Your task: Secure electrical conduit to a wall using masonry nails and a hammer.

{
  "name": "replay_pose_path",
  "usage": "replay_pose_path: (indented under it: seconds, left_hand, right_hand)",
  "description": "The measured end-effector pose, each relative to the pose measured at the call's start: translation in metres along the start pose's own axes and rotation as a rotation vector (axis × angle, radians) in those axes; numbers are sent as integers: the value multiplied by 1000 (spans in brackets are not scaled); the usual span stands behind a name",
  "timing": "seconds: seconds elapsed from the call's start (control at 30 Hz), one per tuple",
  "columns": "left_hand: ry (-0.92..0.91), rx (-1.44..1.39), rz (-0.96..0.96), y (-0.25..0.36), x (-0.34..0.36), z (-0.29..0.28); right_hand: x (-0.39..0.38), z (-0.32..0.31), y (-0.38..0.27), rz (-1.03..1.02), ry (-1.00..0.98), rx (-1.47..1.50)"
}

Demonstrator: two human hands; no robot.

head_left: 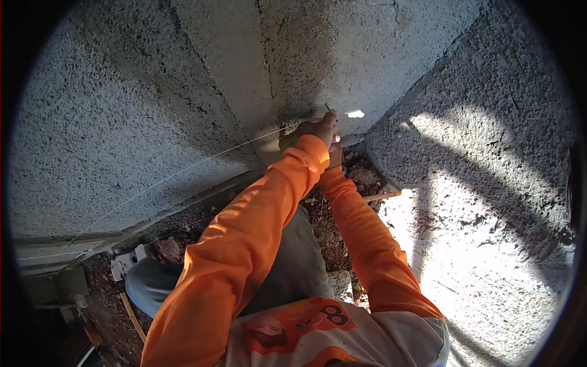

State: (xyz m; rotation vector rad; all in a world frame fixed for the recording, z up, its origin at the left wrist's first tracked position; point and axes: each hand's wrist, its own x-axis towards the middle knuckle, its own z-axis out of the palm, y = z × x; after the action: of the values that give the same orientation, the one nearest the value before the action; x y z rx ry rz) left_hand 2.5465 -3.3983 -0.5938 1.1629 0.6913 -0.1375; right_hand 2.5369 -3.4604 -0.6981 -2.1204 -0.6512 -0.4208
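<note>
Both my hands are close together low against the grey rough wall (244,55). My left hand (320,128) is closed, its fingers curled near the wall. A short thin tip (328,107) shows just beyond its fingers; what it belongs to I cannot make out. From beside this hand a thin pale string (183,164) runs taut along the wall to the far left. My right hand (335,156) is just below and behind the left, its fingers mostly hidden. What it holds, if anything, does not show.
A rough sunlit wall or slab (489,202) lies to the right. Reddish rubble (367,174) fills the corner, with a thin wooden strip (384,195) on it. At left, a white holed object (124,265) sits beside my knee, near a curved wooden piece (131,315).
</note>
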Motion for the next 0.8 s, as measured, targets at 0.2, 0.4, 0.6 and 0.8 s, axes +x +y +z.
replay_pose_path:
  seconds: [0.2, 0.4, 0.6, 0.8]
  left_hand:
    - [-27, 85, 271, 9, -77, -74]
    - [-77, 4, 267, -19, -80, -87]
    - [-87, 130, -77, -22, -34, -46]
    - [-142, -171, -32, -19, 23, 2]
  right_hand:
    - [53, -64, -53, 216, 2, 295]
    - [87, -71, -7, 625, 228, 912]
    - [73, -38, 21, 662, 385, 934]
    - [76, -38, 31, 578, 427, 749]
